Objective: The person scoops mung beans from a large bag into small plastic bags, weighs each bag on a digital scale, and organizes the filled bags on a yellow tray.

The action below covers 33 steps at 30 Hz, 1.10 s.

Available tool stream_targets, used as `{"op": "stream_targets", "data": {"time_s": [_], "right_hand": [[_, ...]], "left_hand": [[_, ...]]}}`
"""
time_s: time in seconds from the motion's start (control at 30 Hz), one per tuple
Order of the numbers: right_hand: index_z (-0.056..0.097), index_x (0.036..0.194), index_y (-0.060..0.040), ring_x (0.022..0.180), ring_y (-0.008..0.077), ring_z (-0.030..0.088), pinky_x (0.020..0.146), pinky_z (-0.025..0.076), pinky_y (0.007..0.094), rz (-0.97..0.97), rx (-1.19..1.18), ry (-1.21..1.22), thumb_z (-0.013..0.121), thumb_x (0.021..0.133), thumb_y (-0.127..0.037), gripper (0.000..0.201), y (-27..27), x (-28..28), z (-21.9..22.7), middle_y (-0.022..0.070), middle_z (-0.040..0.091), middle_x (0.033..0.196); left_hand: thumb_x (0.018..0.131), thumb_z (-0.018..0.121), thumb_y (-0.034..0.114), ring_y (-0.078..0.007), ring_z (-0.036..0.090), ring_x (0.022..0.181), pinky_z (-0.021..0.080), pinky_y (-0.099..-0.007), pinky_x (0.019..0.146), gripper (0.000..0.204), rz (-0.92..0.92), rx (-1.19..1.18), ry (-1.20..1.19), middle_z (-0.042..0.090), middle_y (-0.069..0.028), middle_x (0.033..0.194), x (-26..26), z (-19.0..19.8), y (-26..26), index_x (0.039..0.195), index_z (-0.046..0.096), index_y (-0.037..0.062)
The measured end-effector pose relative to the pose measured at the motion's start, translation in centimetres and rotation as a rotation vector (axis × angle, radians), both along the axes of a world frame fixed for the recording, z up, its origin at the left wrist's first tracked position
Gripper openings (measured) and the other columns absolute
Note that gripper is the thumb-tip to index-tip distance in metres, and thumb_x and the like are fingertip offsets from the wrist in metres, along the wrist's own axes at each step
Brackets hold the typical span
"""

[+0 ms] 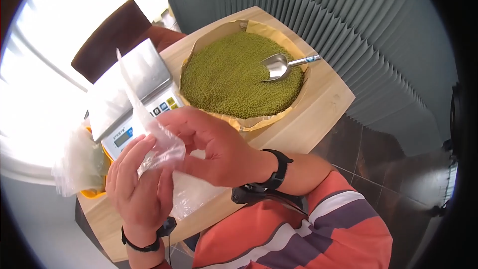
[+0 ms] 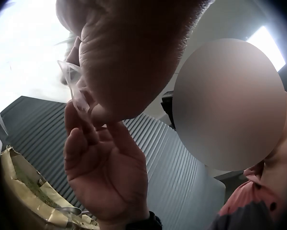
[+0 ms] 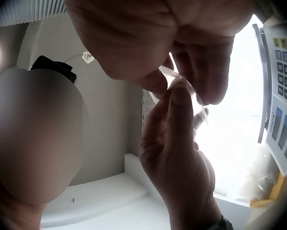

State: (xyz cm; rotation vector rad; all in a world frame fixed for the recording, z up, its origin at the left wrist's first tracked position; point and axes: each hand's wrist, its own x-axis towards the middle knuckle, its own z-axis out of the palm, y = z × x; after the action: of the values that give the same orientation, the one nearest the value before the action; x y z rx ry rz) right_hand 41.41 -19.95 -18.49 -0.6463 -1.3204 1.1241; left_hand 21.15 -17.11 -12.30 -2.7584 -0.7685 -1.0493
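A thin clear plastic bag [image 1: 167, 145] is pinched between both hands, over the front left of the table. My left hand [image 1: 137, 189] holds it from below and the left, with thumb and fingers at its edge. From the right, my right hand [image 1: 219, 144] grips the other side, fingers bent over the film. A long narrow end of the bag rises toward the scale. In the left wrist view the bag [image 2: 76, 88] shows between the fingertips of the two hands. The right wrist view shows the left thumb pressed against the bag [image 3: 198, 108].
A digital scale [image 1: 132, 94] with a steel pan stands behind the hands. Right of it, a paper-lined round container [image 1: 298, 100] holds green beans [image 1: 234, 77], with a metal scoop [image 1: 279, 67] lying in them. Clear bags [image 1: 79, 162] fill an orange basket [image 1: 92, 194]. Clear plastic [image 1: 191, 197] lies on the table.
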Motion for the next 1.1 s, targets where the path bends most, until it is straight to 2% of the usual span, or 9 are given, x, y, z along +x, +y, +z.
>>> {"op": "stream_targets", "data": {"time_s": [0.2,0.3,0.37,0.43,0.5,0.57,0.7,0.93,1.1], "right_hand": [[0.052,0.150,0.0014,0.108,0.0120,0.073,0.093,0.062,0.0287,-0.284,-0.003,-0.009,0.060,0.110,0.000,0.041,0.3,4.3,-0.7,0.0076,0.072,0.117],[0.058,0.143,-0.0005,0.083,0.0108,0.069,0.074,0.056,0.0308,-0.380,-0.022,0.160,0.065,0.103,0.000,0.041,1.0,5.8,-2.1,0.0053,0.070,0.095],[0.052,0.151,0.0017,0.099,0.0121,0.073,0.086,0.061,0.0270,-0.385,-0.050,-0.010,0.056,0.102,0.007,0.050,1.3,7.1,-2.4,0.0090,0.072,0.114],[0.052,0.152,0.0008,0.097,0.0161,0.073,0.084,0.060,0.0299,-0.506,-0.039,-0.153,0.062,0.099,0.005,0.053,0.7,7.7,-1.7,0.0102,0.071,0.112],[0.052,0.152,0.0000,0.094,0.0202,0.073,0.083,0.060,0.0327,-0.610,-0.032,-0.303,0.067,0.097,0.003,0.057,0.6,7.9,-1.2,0.0115,0.070,0.110],[0.060,0.144,-0.0020,0.095,0.0317,0.071,0.083,0.059,0.0410,-1.000,0.361,-0.545,0.076,0.090,-0.002,0.056,1.2,7.7,-1.1,0.0144,0.068,0.107],[0.071,0.116,-0.0040,0.098,0.0382,0.069,0.084,0.058,0.0476,-0.958,0.333,-0.744,0.073,0.084,-0.001,0.032,1.5,8.4,-2.3,0.0142,0.068,0.106],[0.073,0.123,-0.0030,0.091,0.0355,0.075,0.078,0.061,0.0430,-0.992,0.352,-0.727,0.068,0.094,0.006,0.031,0.5,10.7,-2.1,0.0154,0.076,0.105],[0.070,0.138,-0.0055,0.086,0.0325,0.075,0.075,0.060,0.0401,-1.010,0.312,-0.601,0.070,0.099,0.002,0.040,0.8,9.7,-1.8,0.0153,0.076,0.105]], "left_hand": [[0.088,0.076,-0.004,-0.0414,0.077,0.108,0.062,-0.0451,0.091,0.015,-0.051,0.036,0.005,0.077,-0.0189,0.123,4.5,-2.1,2.7,0.102,0.072,0.0006],[0.102,0.071,-0.003,-0.0255,0.072,0.094,0.058,-0.0351,0.074,0.014,-0.029,-0.015,-0.244,0.077,-0.0180,0.124,6.1,-5.3,4.0,0.113,0.063,0.0024],[0.101,0.074,-0.001,-0.0269,0.074,0.088,0.060,-0.0367,0.074,0.013,0.045,-0.164,-0.235,0.077,-0.0172,0.115,6.8,-5.3,3.5,0.108,0.064,0.0019],[0.098,0.079,0.002,-0.0251,0.071,0.070,0.058,-0.0368,0.066,0.012,0.189,-0.348,-0.186,0.076,-0.0129,0.094,7.3,-5.6,3.6,0.100,0.067,0.0024],[0.097,0.079,0.001,-0.0265,0.070,0.070,0.056,-0.0379,0.065,0.011,0.177,-0.230,-0.118,0.074,-0.0117,0.091,8.0,-5.8,3.8,0.099,0.068,0.0033],[0.096,0.079,0.001,-0.0278,0.070,0.071,0.054,-0.0390,0.063,0.010,0.171,-0.114,-0.050,0.072,-0.0105,0.088,8.7,-5.8,3.8,0.098,0.069,0.0042],[0.090,0.080,0.000,-0.0308,0.067,0.070,0.051,-0.0423,0.062,0.015,0.055,0.049,-0.018,0.069,-0.0100,0.085,10.7,-5.6,3.5,0.100,0.071,0.0064],[0.092,0.079,0.002,-0.0254,0.071,0.074,0.053,-0.0359,0.066,0.009,0.238,-0.177,0.013,0.071,-0.0080,0.084,8.7,-6.1,3.9,0.095,0.072,0.0063],[0.088,0.082,0.004,-0.0279,0.068,0.064,0.051,-0.0395,0.061,0.014,0.182,-0.087,-0.187,0.070,-0.0078,0.075,8.0,-5.0,4.3,0.086,0.068,0.0066]]}}
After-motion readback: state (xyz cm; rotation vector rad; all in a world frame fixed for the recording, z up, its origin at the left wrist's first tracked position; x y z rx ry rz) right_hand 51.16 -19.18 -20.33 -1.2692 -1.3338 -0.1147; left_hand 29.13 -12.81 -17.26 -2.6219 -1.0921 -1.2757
